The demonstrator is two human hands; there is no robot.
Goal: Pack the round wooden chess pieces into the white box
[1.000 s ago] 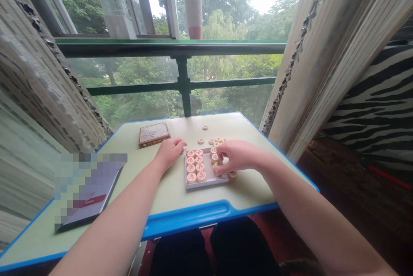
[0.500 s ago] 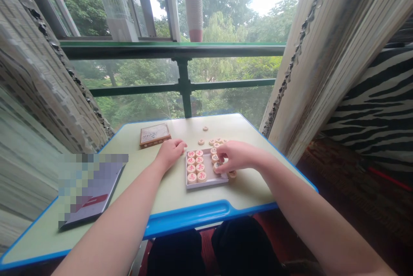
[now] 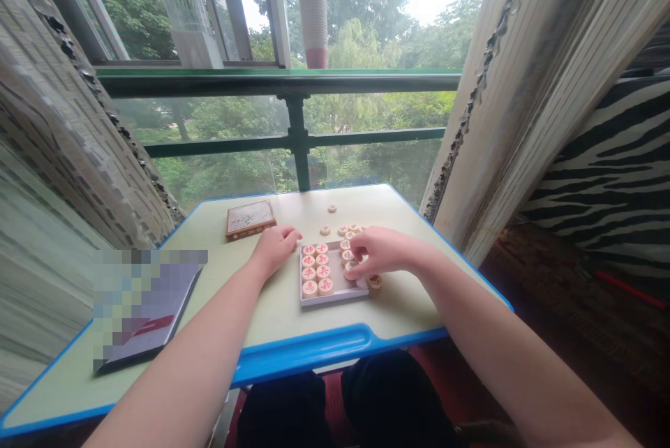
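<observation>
A shallow grey tray (image 3: 335, 292) lies on the green table (image 3: 293, 308) and holds several round wooden chess pieces (image 3: 317, 269) with red characters, set in rows. My left hand (image 3: 275, 247) rests curled against the tray's far left corner, touching the table. My right hand (image 3: 384, 252) hovers over the tray's right side, fingers bent down and pinched on a wooden piece (image 3: 350, 265). Another piece (image 3: 373, 280) lies just outside the tray by my right hand.
More loose pieces (image 3: 348, 229) lie behind the tray, one (image 3: 331, 208) further back. A wooden box lid (image 3: 250, 218) sits at the back left. A dark booklet (image 3: 146, 315) lies at the left. The table has a blue rim (image 3: 308, 350); a window railing stands behind.
My right hand has shifted slightly left and back over the tray with the piece under its fingers. The left hand has stayed put.
</observation>
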